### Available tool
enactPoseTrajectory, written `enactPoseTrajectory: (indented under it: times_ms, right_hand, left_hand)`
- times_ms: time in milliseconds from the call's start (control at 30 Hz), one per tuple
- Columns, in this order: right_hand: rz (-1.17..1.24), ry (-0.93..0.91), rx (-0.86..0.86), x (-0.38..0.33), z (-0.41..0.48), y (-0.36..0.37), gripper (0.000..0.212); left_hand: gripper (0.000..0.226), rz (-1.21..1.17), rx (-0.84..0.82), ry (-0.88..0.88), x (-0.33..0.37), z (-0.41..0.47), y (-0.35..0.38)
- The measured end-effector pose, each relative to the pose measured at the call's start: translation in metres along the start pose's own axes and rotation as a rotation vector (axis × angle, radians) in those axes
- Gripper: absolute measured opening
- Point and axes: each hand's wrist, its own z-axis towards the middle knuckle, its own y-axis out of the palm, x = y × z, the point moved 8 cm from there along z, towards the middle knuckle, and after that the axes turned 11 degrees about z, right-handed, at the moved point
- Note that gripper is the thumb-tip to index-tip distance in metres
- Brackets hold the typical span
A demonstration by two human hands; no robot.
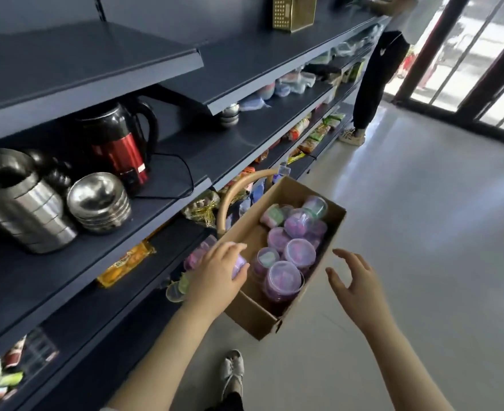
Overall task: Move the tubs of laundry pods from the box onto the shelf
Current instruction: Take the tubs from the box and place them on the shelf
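A brown cardboard box point(253, 315) sits on the floor beside the dark shelving, holding several clear round tubs of purple and green laundry pods point(299, 252). My left hand point(218, 274) grips one purple tub point(239, 266) over the box's left edge, close to the low shelf point(102, 310). On that shelf lie other tubs point(195, 256), and a green and clear one point(177, 290) sits at its edge. My right hand point(353, 281) hovers with fingers spread, holding nothing, to the right of the box.
A shelf above holds a steel pot point(22, 203), stacked steel bowls point(99, 203) and a red kettle point(117, 143). A yellow snack pack point(126, 264) lies below. A basket handle point(238, 191) arches behind the box. Another person point(375, 72) stands down the aisle. My shoe point(232, 372) is near the box.
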Motion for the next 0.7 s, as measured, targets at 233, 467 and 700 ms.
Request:
enactPoseTrajectory:
  times_ms: [233,467,700]
  right_hand:
    - [0.177,0.205,0.024,0.075,0.134,0.019,0.042]
    - [0.33,0.423,0.052,0.201,0.267,0.071,0.053]
    - [0.549,0.659,0.144,0.313,0.353,0.145,0.066]
  left_hand:
    - [0.036,-0.192,-0.133,-0.114,-0.019,0.123,0.076]
    - [0.034,-0.526,-0.262,-0.516,-0.064,0.206,0.223]
    - [0.045,-0.732,-0.34,-0.947,-0.081,0.243,0.366]
